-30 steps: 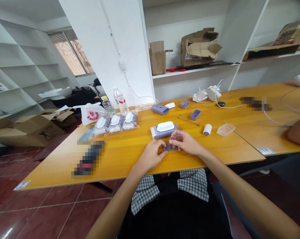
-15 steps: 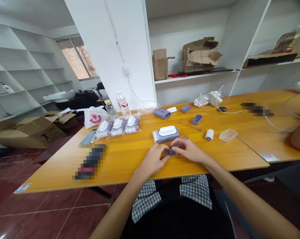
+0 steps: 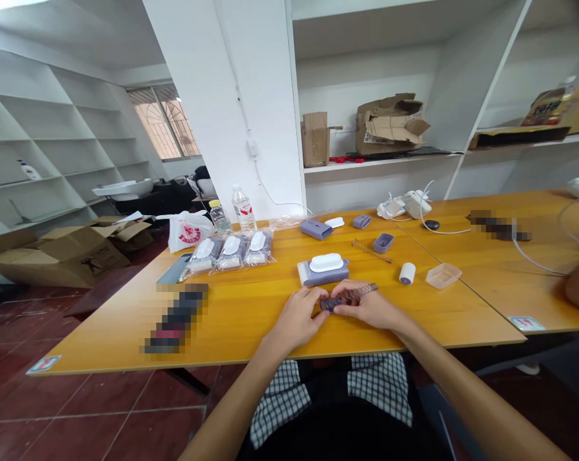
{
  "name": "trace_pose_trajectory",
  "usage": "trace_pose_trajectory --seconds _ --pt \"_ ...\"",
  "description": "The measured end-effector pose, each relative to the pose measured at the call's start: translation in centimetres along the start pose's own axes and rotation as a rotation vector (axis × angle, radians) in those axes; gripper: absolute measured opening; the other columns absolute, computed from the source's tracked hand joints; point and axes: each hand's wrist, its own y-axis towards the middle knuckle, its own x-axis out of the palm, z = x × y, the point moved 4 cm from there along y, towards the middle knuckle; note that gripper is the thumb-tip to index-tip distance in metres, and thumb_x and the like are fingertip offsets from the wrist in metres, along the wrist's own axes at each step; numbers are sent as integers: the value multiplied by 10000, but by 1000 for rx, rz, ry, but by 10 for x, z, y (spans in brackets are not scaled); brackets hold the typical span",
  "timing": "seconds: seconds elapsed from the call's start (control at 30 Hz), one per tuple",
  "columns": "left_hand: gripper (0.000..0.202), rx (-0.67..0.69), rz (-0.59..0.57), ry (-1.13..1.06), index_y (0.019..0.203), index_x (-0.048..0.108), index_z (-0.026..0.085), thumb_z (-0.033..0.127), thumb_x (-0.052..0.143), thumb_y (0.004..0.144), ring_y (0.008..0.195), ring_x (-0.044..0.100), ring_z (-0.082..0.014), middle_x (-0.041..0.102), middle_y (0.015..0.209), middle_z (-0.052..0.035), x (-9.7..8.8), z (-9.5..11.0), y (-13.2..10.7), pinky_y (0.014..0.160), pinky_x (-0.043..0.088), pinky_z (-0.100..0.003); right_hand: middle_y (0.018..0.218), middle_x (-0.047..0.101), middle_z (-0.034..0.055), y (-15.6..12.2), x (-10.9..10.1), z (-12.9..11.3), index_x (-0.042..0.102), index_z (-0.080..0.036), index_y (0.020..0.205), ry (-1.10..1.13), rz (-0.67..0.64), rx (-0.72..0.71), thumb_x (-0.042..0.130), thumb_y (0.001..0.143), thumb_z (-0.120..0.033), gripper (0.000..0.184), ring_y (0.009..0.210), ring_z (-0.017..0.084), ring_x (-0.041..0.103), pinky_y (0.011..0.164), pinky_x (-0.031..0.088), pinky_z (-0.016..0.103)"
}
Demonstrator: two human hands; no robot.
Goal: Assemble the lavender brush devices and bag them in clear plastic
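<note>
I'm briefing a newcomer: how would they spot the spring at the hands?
At the wooden table, near its front edge, the left hand and right hand hold a small dark part. The coppery spring sticks out along the right hand; the other spring lies on the table, farther back.

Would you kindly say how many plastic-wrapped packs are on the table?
3, in a row, left of and beyond the left hand: the left pack, middle pack and right pack. Any inside the white bag would be hidden.
</note>
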Motion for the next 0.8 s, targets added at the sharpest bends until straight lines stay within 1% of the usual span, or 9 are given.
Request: trace_pose_trajectory --seconds 0.1,0.2,0.3,0.37,0.43,0.53,0.6,0.67,0.8 --pt "269 -29 5 -13 1214 673 234 186 725 955 1151 720 -286 739 1226 -92 0 -2 0 1048 575 -443 932 734 10 1 2 3 748 -229 991 42 23 25 855 782 -266 238 724 167 601 694 490 328" --pt "328 -34 9 -22 1264 663 253 188 722 948 1173 722 -290 736 1256 -91 1 -3 0 1066 574 -451 926 728 4 3 4 5 735 -231 971 11 66 19 828 764 -216 227 716 162 594 692 485 324" --pt "367 -31 3 -22 1301 649 257 177 710 948 1209 713 -298 736 1278 -93 1 -2 -1 1094 561 -473 906 729 4 4 5 4 722 -235 932 -47 91 -16 810 777 -209 180 766 177 614 721 489 326" --pt "391 -38 -2 -17 1325 638 255 171 706 949 1223 709 -304 734 1292 -98 0 -2 -1 1108 553 -490 865 722 -3 3 5 3 699 -235 911 -76 96 -17 796 800 -220 148 749 175 607 704 484 319" --pt "396 -36 -9 -15 1333 634 257 167 699 953 1234 705 -306 733 1310 -99 0 -2 -1 1122 544 -501 838 716 -13 2 5 1 689 -234 921 -95 98 -18 773 808 -200 146 706 162 589 675 480 308" --pt "405 -27 -13 -22 1339 627 254 159 697 952 1246 701 -307 739 1307 -97 1 -2 0 1130 539 -503 864 747 -6 2 4 -4 740 -233 1015 -119 92 -53 728 796 -139 238 702 159 604 682 498 306" --pt "415 -29 -7 -27 1346 619 246 160 705 949 1239 705 -306 740 1298 -99 2 -3 0 1127 543 -502 910 779 18 2 4 -6 783 -228 1057 -146 90 -76 730 797 -143 278 726 169 631 707 518 319" --pt "423 -31 -3 -36 1358 608 245 165 708 955 1237 709 -304 740 1304 -100 2 -4 0 1132 541 -503 921 791 37 3 3 -6 811 -219 1035 -181 96 -86 742 802 -160 250 734 177 648 724 532 332" --pt "453 -38 -7 -37 1392 592 253 166 706 962 1259 703 -307 743 1328 -96 3 -6 0 1150 529 -511 918 786 41 3 2 -5 818 -219 987 -208 97 -112 732 789 -135 232 752 181 667 741 541 334"
